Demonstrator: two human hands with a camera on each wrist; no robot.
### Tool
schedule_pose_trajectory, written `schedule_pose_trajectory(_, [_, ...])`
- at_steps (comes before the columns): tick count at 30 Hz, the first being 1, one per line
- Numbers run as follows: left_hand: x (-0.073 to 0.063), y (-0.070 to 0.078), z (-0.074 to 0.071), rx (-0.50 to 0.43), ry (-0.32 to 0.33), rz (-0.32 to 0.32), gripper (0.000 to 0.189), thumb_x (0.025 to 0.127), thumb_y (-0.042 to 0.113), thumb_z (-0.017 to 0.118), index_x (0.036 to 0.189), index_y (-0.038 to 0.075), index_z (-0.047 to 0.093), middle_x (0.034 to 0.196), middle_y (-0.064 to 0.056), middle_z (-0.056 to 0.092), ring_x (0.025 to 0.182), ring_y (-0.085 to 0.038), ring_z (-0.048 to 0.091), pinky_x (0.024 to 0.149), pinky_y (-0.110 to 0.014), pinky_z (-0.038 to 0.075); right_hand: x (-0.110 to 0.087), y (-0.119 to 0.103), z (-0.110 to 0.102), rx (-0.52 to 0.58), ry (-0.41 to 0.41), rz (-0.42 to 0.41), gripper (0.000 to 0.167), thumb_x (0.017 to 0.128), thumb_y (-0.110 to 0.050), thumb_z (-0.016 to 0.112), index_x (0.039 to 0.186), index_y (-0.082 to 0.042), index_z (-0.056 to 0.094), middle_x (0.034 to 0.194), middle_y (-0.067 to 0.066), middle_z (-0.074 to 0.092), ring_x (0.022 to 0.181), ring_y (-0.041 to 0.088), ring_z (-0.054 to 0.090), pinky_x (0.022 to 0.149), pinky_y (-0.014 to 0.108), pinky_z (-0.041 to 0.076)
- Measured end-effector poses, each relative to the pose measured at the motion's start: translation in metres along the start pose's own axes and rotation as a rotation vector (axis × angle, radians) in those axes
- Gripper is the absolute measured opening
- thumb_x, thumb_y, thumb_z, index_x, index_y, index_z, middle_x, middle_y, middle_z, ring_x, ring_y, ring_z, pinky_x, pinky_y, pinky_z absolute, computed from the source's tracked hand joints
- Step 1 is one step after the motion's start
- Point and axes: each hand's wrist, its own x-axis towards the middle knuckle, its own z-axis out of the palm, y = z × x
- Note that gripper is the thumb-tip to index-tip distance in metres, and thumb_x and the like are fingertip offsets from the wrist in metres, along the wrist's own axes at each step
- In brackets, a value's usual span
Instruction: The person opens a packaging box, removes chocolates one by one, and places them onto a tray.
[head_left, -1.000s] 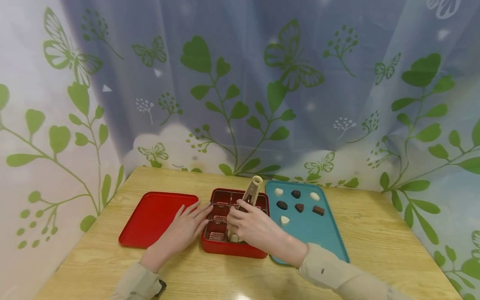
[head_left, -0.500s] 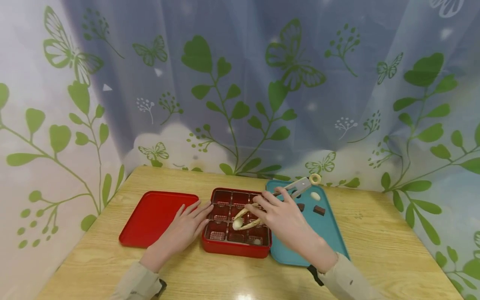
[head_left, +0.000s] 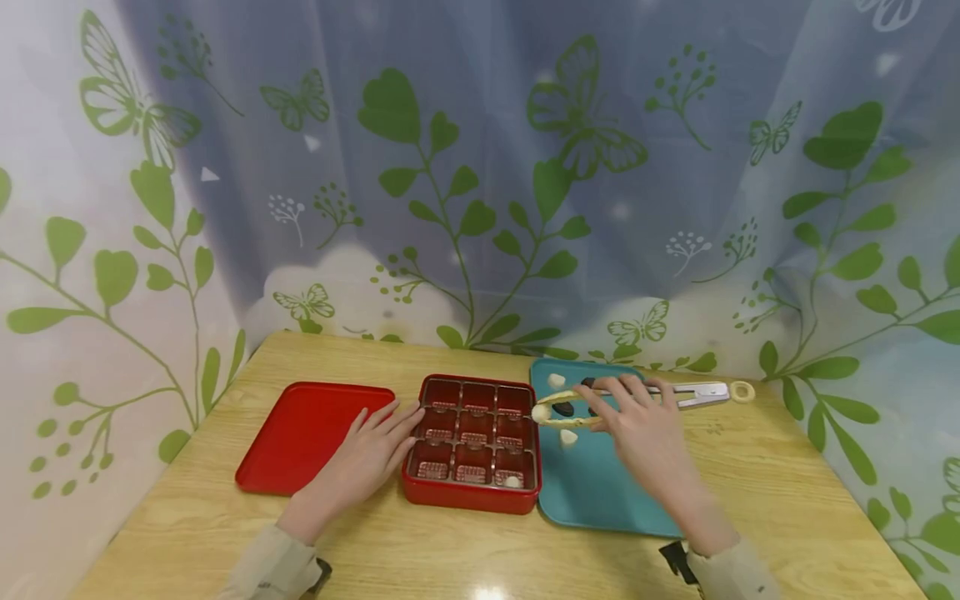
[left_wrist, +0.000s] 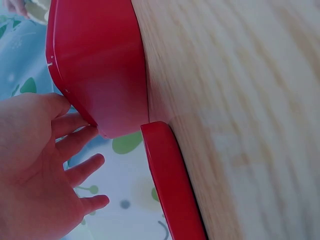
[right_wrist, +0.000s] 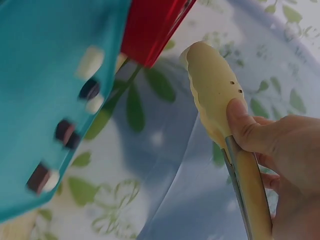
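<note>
My right hand grips cream-tipped metal tongs above the blue tray. Their tips point left, near the right rim of a red box; the right wrist view shows the scalloped head of the tongs close up. Resting on the box's left rim are the straight fingers of my left hand. Inside the box is a clear divided insert, with a white chocolate in its front right compartment. On the tray lie a white chocolate, a dark oval chocolate and others partly hidden by my right hand.
A red lid lies flat on the wooden table, left of the box. The tray stands right beside the box. Behind the table hangs a curtain printed with leaves and butterflies.
My right hand has carried the tongs rightward, out of the box and over the tray. The white chocolate in the front right compartment has come into view. My left hand stays on the rim.
</note>
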Motion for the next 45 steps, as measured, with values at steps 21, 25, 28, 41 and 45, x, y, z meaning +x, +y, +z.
schedule_pose_trajectory(21, [0.0,0.0,0.0,0.005,-0.004,-0.003,0.048,0.104,0.023,0.059,0.148,0.007,0.053,0.154,-0.011,0.049,0.144,-0.042,0.038,0.115,-0.068,0.026,-0.054,0.043,0.017,-0.078,-0.154,0.055,0.043,0.079,-0.007,0.076,0.12,-0.019,0.076,0.105,0.005,0.063,0.093,0.026,0.048,0.082,0.052,0.04])
schedule_pose_trajectory(25, [0.0,0.001,-0.001,-0.002,-0.007,-0.004,0.048,0.104,0.022,0.059,0.149,0.007,0.052,0.154,-0.012,0.049,0.144,-0.042,0.038,0.114,-0.068,0.026,-0.054,0.044,0.016,-0.068,-0.214,0.06,0.045,0.08,-0.011,0.076,0.124,-0.02,0.074,0.107,0.005,0.062,0.097,0.026,0.05,0.083,0.053,0.041])
schedule_pose_trajectory(28, [0.001,0.002,-0.002,-0.009,-0.011,-0.004,0.048,0.104,0.022,0.059,0.149,0.007,0.052,0.154,-0.012,0.049,0.144,-0.043,0.038,0.114,-0.069,0.025,-0.054,0.045,0.013,-0.076,-0.223,0.075,0.046,0.078,-0.014,0.079,0.124,-0.02,0.075,0.109,0.006,0.063,0.101,0.027,0.053,0.084,0.054,0.041])
schedule_pose_trajectory(41, [0.0,0.0,0.0,0.0,0.007,0.004,0.047,0.103,0.022,0.06,0.148,0.007,0.053,0.154,-0.012,0.049,0.143,-0.043,0.04,0.113,-0.069,0.027,-0.025,0.034,-0.015,-0.093,-0.152,0.039,0.058,0.078,-0.023,0.079,0.135,-0.022,0.067,0.118,0.007,0.061,0.108,0.03,0.054,0.088,0.058,0.044])
schedule_pose_trajectory(45, [0.0,0.001,0.0,0.0,0.002,0.004,0.047,0.104,0.022,0.059,0.148,0.007,0.053,0.154,-0.012,0.049,0.143,-0.043,0.039,0.114,-0.069,0.027,-0.014,0.022,-0.02,-0.079,-0.116,-0.011,0.057,0.077,-0.029,0.081,0.132,-0.022,0.068,0.117,0.006,0.06,0.11,0.029,0.055,0.088,0.057,0.045])
